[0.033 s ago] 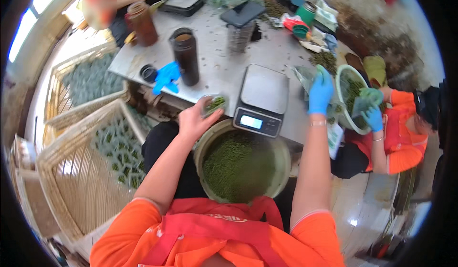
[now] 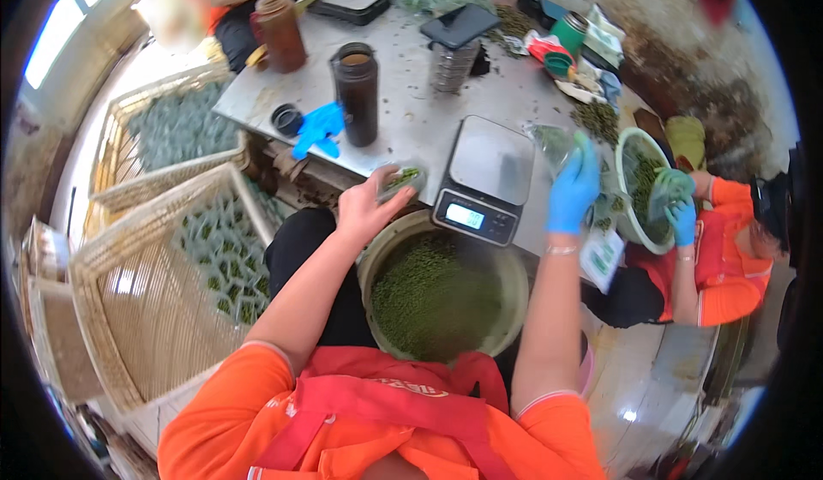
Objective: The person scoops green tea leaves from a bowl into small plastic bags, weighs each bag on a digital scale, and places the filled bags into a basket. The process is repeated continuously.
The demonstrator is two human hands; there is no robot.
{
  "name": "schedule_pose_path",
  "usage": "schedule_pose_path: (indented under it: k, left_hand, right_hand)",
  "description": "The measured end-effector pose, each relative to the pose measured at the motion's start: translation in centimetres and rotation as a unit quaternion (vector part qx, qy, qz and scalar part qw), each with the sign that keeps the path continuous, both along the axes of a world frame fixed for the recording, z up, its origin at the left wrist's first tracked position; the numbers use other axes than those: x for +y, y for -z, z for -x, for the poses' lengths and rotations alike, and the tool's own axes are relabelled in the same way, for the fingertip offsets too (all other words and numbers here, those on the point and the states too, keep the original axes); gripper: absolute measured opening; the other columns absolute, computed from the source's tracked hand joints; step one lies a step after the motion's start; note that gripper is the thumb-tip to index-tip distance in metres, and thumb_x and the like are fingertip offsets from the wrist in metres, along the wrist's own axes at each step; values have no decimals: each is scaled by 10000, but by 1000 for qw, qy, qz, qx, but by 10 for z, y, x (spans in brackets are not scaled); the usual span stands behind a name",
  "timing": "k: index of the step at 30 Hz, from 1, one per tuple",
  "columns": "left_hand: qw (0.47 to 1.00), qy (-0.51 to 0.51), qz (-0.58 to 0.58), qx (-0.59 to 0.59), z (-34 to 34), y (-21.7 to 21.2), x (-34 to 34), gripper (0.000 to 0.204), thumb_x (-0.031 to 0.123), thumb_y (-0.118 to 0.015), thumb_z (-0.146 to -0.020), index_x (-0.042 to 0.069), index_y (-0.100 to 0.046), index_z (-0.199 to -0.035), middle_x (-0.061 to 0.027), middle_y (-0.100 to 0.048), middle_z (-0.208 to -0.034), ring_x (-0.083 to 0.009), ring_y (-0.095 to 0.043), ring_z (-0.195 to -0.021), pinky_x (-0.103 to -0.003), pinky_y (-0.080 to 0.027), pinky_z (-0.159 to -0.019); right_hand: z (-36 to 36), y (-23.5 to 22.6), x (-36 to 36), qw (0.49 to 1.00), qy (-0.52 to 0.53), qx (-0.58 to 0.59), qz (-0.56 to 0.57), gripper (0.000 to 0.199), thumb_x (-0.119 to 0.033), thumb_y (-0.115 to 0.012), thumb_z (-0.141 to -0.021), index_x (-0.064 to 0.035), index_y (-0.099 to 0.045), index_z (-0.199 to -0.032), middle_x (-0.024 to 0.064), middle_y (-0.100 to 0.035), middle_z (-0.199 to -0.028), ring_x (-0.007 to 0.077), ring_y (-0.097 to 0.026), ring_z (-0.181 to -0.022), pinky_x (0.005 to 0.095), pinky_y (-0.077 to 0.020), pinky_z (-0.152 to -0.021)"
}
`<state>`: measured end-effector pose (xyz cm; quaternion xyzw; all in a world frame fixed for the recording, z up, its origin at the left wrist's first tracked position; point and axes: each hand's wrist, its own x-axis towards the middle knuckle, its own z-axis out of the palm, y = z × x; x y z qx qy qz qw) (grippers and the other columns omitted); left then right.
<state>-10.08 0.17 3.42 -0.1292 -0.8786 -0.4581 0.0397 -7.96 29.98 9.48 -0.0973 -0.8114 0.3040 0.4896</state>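
Observation:
My bare left hand (image 2: pixel 369 208) is closed around a small clear bag (image 2: pixel 401 183) with green bits inside, above the bucket's far left rim. My right hand (image 2: pixel 574 193), in a blue glove, reaches over the table right of the scale. Its fingers point away from me and look pressed together; their tips are greenish. A clear plastic bag (image 2: pixel 550 140) lies beside those fingertips, and I cannot tell what they grip. Between my hands sits a digital scale (image 2: pixel 490 163) with a bare plate and lit display. Below it, a round bucket (image 2: pixel 519 296) holds loose green granules (image 2: pixel 429 291).
Left of me, a crate (image 2: pixel 120 326) holds several filled bags; another crate (image 2: pixel 171 184) stands behind. A dark bottle (image 2: pixel 356 99), blue glove (image 2: pixel 319 129) and phone on a jar (image 2: pixel 460 26) stand across the table. At right, a co-worker handles a bag over a white basin (image 2: pixel 624 150).
The whole view has shifted slightly, with the table things appearing farther right. Both my hands keep nearly the same places relative to the scale. The co-worker's hands at right have moved a little.

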Motion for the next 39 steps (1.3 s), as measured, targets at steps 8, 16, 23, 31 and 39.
schedule_pose_path:
  k: [8, 16, 23, 31, 39]
  left_hand:
    - [956, -52, -287, 20, -26, 1, -98, 368, 301, -486, -932, 3, -550, -1137, -97, -607, -1001, -150, -552, -886, -295, -450, -779]
    - [906, -420, 22, 51, -141, -9, -333, 508, 494, -408, -912, 64, -584, -1117, -204, -647, -899, -334, -626, -875, -387, -463, -764]
    - [808, -543, 124, -195, -166, 52, -412, 636, 562, -262, -894, 50, -609, -1042, -167, -660, -795, -343, -623, -880, -443, -430, -833]
    - [835, -443, 150, -289, -117, 128, -389, 794, 544, -478, -816, -39, -318, -1330, -263, -494, -1234, -378, -481, -1156, -395, -361, -987]
    - [881, -453, -98, -97, -128, 102, -410, 809, 434, -641, -787, -30, -293, -1350, -235, -460, -1286, -314, -452, -1204, -357, -359, -996]
  right_hand:
    - [-77, 52, -46, 991, -59, -59, -103, 274, -40, -479, -891, 38, -546, -1144, 184, -538, -1207, 286, -493, -1146, 377, -368, -978]
    - [-157, 108, -79, 897, -286, -249, 228, 271, -22, -463, -911, 53, -552, -1155, 126, -601, -1109, 182, -590, -950, 303, -470, -852]
    - [-169, 126, -105, 842, -360, -288, 281, 263, -39, -487, -909, 31, -559, -1152, 117, -595, -1116, 174, -580, -971, 299, -478, -865]
    - [-183, 140, -96, 841, -316, -355, 257, 281, -32, -494, -899, 33, -548, -1166, 122, -594, -1135, 178, -574, -1010, 298, -459, -894]
    - [-189, 146, -120, 812, -181, -555, -1, 473, -253, -631, -792, -26, -534, -1196, 212, -591, -1112, 326, -583, -1012, 393, -460, -853]
